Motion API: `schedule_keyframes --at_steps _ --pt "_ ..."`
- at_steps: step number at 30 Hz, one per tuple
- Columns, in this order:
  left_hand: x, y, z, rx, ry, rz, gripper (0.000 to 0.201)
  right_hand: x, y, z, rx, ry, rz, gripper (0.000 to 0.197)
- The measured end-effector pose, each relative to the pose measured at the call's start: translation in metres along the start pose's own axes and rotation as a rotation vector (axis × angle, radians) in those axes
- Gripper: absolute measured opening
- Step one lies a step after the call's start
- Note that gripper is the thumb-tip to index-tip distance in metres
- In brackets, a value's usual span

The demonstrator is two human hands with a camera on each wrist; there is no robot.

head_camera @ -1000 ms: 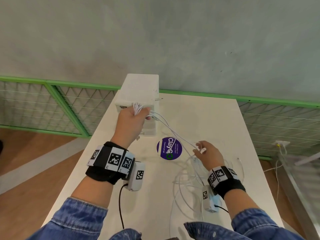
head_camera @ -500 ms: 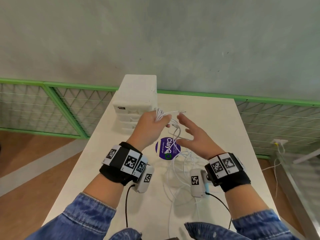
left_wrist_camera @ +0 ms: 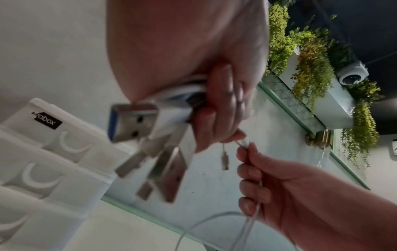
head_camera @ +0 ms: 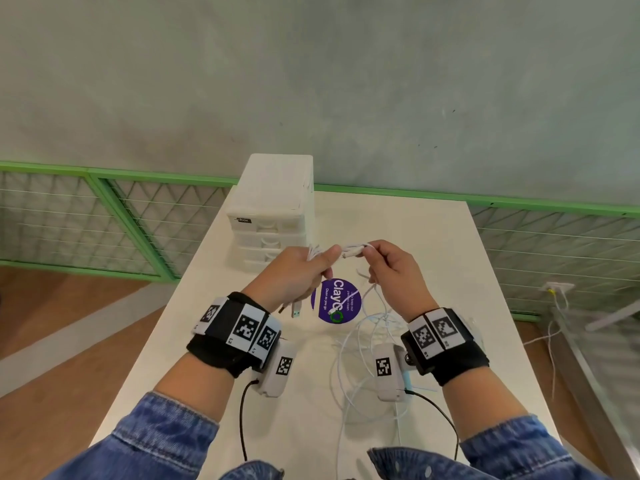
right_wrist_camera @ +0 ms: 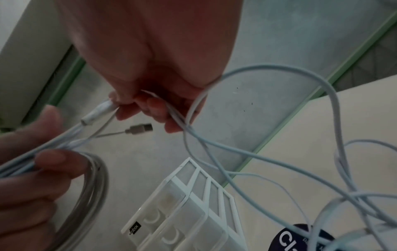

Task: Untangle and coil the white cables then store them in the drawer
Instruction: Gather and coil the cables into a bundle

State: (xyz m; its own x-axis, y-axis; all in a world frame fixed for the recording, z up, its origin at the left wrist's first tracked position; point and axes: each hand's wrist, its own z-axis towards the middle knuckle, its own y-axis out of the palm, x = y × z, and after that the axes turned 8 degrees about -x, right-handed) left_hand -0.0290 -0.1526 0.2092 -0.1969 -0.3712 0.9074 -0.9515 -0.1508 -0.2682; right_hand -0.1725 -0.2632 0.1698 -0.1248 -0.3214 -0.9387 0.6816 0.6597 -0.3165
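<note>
My left hand (head_camera: 311, 268) grips a bundle of white cables (head_camera: 317, 251) above the table; several USB plugs (left_wrist_camera: 133, 122) stick out below its curled fingers (left_wrist_camera: 219, 105). Close beside it, my right hand (head_camera: 377, 261) pinches a white connector (right_wrist_camera: 98, 112) at the end of one strand, and further strands run through its fingers (right_wrist_camera: 150, 108). Loose tangled white cable (head_camera: 367, 344) hangs down from both hands onto the table. The white drawer unit (head_camera: 273, 216) stands just behind the hands, its drawers pushed in.
A round purple sticker (head_camera: 337, 301) lies on the white table (head_camera: 433, 244) under the hands. Green mesh railing (head_camera: 121, 220) borders the table's far and left sides. More white wires (head_camera: 554, 306) hang off to the right, beyond the table.
My left hand has drawn back from the drawer unit to mid-table with its bundle. My right hand rose from the tangle on the table and took hold of a cable end beside it.
</note>
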Motion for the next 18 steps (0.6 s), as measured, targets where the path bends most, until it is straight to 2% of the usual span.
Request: schedule_keyframes --at_steps 5,12,18 --pt "-0.003 0.011 -0.003 -0.052 -0.014 0.048 0.034 -0.001 0.000 0.004 0.004 0.020 -0.006 0.020" --pt "0.006 0.019 -0.006 -0.153 -0.008 -0.226 0.038 0.005 0.014 0.007 -0.084 0.035 0.124 0.025" --pt "0.005 0.019 0.002 -0.213 0.112 -0.559 0.038 -0.003 0.036 -0.002 -0.144 0.140 0.299 0.026"
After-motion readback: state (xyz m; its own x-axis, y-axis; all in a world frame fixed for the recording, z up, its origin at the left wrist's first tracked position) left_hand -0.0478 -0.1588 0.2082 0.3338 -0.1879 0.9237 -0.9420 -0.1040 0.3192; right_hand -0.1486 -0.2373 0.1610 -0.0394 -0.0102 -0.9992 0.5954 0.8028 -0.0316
